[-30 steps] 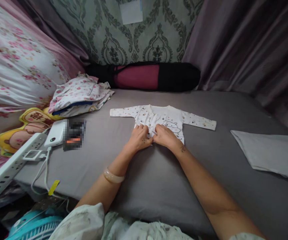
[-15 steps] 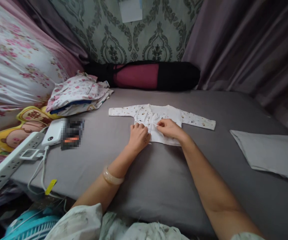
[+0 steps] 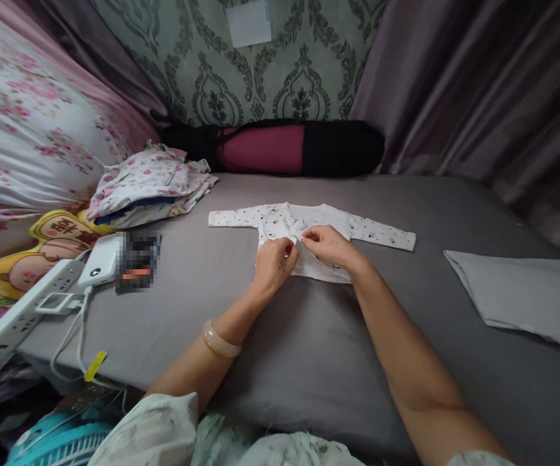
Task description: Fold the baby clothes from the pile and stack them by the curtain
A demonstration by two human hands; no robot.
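Note:
A small white printed shirt (image 3: 307, 266) lies on the grey sheet with both sleeves spread out sideways. Over the left side of its front, my left hand (image 3: 275, 260) is closed, thumb and fingers pinched together near the middle. My right hand (image 3: 329, 247) is closed in a pinch beside it, at the centre of the shirt's front. A thin piece of white fabric shows between the two hands, and its ends go into the fingertips. The exact grip is too small to make out fully.
A grey folded cloth (image 3: 527, 294) lies at the right. Stacked clothes (image 3: 148, 175), a white power bank (image 3: 99, 259) and a power strip (image 3: 12, 333) are at the left. A black and maroon bag (image 3: 260, 149) lies along the back wall.
My left hand has lifted from lying on the shirt and now pinches near its middle, close to my right fingertips. The view has shifted slightly.

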